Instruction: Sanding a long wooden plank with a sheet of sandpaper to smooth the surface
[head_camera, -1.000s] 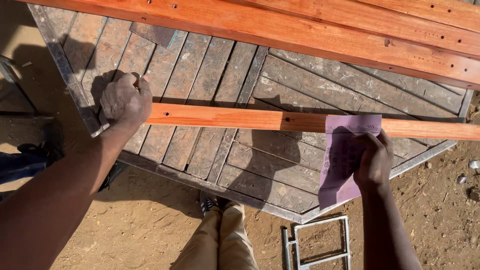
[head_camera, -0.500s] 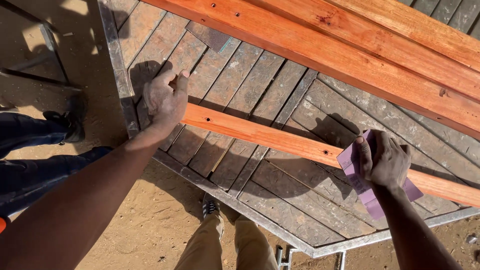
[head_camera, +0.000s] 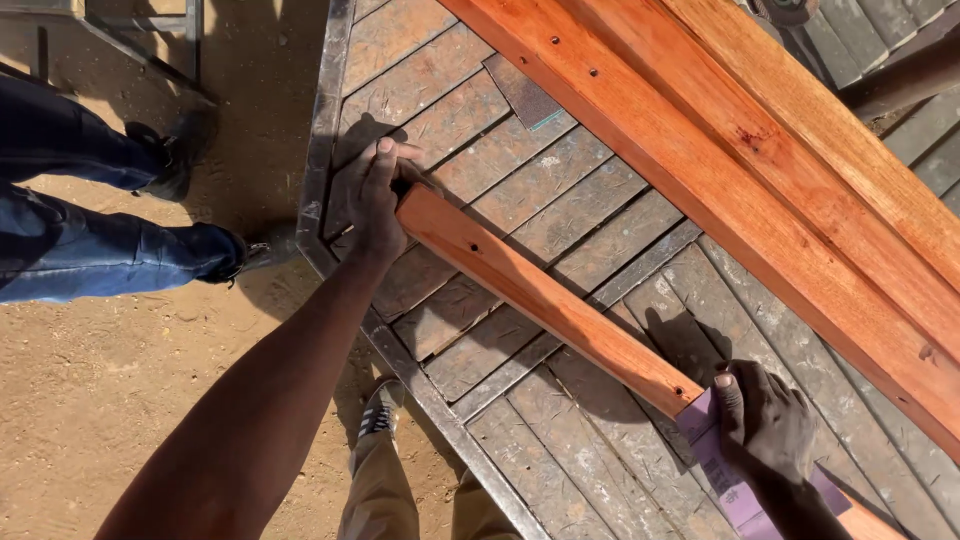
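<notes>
Both your hands are on the reddish wooden slat (head_camera: 545, 295), one at each end.

Nearest you, your right hand (head_camera: 768, 428) clenches a purple sheet of sandpaper (head_camera: 722, 467) around the slat, fingers wrapped over the top and the paper showing below them. The slat runs away from those fingers, up and left across the grey slatted table (head_camera: 560, 190). At its far end your left hand (head_camera: 375, 195) grips the tip, fingers curled over it, fingertips on the tabletop. Beyond both hands lie wide reddish planks (head_camera: 760, 150). Left of your left fingers, another person's blue-trousered legs (head_camera: 90, 210) stand on the sand.
</notes>
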